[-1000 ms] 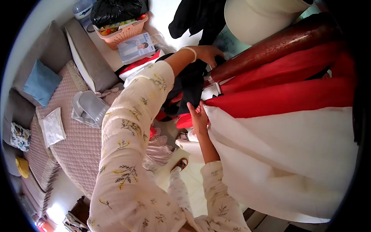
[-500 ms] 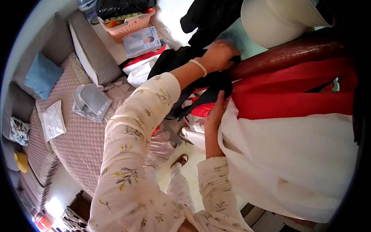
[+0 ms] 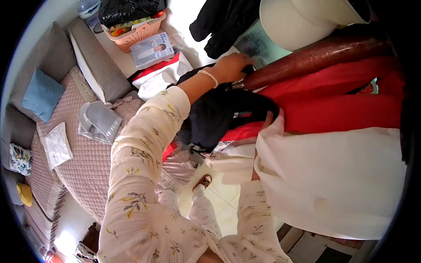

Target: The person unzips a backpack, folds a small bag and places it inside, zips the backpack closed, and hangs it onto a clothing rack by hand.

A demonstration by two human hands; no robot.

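Observation:
My left hand (image 3: 231,68), with a pale band on its wrist, is closed on an edge of black cloth beside the end of a glossy dark red bar. The black cloth (image 3: 210,116) hangs below it in a bunched mass. One stretch of it runs right to my right hand (image 3: 268,117), whose fingertip presses on it. White fabric (image 3: 329,175) covers most of that hand and wrist, so its other fingers are hidden. Red fabric (image 3: 342,111) lies between the white fabric and the dark red bar (image 3: 315,61).
A white bucket-like container (image 3: 307,24) stands at the top right, near another black garment (image 3: 226,22). To the left are a pink basket (image 3: 136,35), a printed package (image 3: 152,50), and a sofa (image 3: 87,175) bearing a grey plastic item (image 3: 98,122) and a blue cushion (image 3: 44,94).
My right hand has moved right and up, drawing the black cloth along and slipping behind the white fabric. The left hand has shifted left with the view; more black cloth hangs spread out below it.

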